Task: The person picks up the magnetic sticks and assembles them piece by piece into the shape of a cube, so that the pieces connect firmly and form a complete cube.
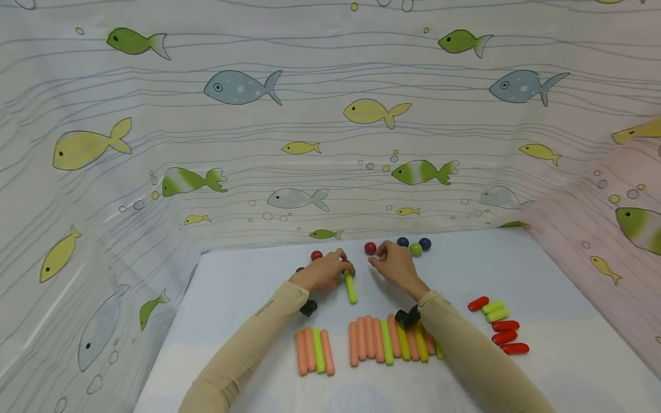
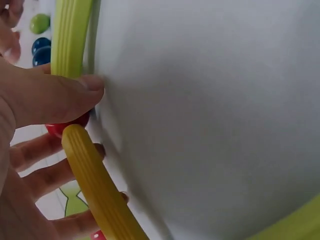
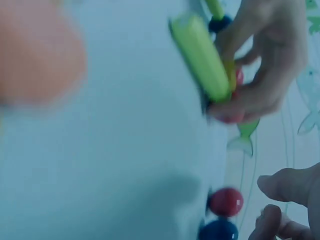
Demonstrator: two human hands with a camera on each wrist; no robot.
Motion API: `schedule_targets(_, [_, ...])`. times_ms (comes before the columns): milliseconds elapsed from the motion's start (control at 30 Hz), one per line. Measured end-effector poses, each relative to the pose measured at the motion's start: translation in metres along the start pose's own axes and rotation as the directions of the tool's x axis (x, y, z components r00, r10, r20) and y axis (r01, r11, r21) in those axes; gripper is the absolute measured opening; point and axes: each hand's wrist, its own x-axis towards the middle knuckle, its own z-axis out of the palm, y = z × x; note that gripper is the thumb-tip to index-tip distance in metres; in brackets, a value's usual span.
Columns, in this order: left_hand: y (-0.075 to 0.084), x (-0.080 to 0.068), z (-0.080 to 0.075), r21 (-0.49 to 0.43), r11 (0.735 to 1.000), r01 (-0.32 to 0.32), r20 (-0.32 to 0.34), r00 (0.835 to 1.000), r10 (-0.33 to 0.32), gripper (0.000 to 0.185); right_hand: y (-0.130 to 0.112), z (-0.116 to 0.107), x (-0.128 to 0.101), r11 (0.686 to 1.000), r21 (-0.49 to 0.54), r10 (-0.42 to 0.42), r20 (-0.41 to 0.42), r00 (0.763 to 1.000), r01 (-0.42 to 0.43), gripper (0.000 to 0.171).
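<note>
My left hand pinches a small red ball between thumb and curled fingers. A yellow stick meets that ball and a green stick runs past the thumb. In the head view one yellow-green stick points from this hand toward me. The right wrist view shows the same green stick in the left hand. My right hand rests on the table with loosely curled fingers and holds nothing. It lies just beside a loose red ball, which also shows in the right wrist view.
Two blue balls and a green ball lie behind the right hand, another red ball behind the left. Rows of orange and green sticks lie near me, short red and green pieces at right. Fish-print curtain walls the white table.
</note>
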Motion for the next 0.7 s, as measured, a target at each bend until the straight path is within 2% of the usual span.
schedule_targets(100, [-0.001, -0.002, 0.001, -0.012, 1.0, 0.002, -0.017, 1.0, -0.002, 0.034, 0.006, -0.005, 0.008, 0.997, -0.073, -0.016, -0.054, 0.998, 0.012, 0.036])
schedule_targets(233, [-0.004, -0.006, 0.0, -0.024, 0.999, 0.028, -0.058, 0.998, -0.029, 0.027, 0.013, -0.006, 0.017, 0.99, -0.143, 0.006, -0.022, 1.0, -0.009, 0.047])
schedule_targets(467, [-0.01, -0.02, -0.002, -0.032, 0.987, 0.156, -0.078, 0.984, -0.158, 0.024, 0.02, -0.002, 0.02, 0.986, -0.168, 0.032, 0.043, 0.999, -0.024, 0.04])
schedule_targets(700, [-0.019, -0.034, 0.002, -0.039, 0.976, 0.214, -0.117, 0.969, -0.217, 0.023, 0.017, -0.002, 0.013, 0.987, -0.16, 0.03, 0.105, 0.994, -0.013, 0.038])
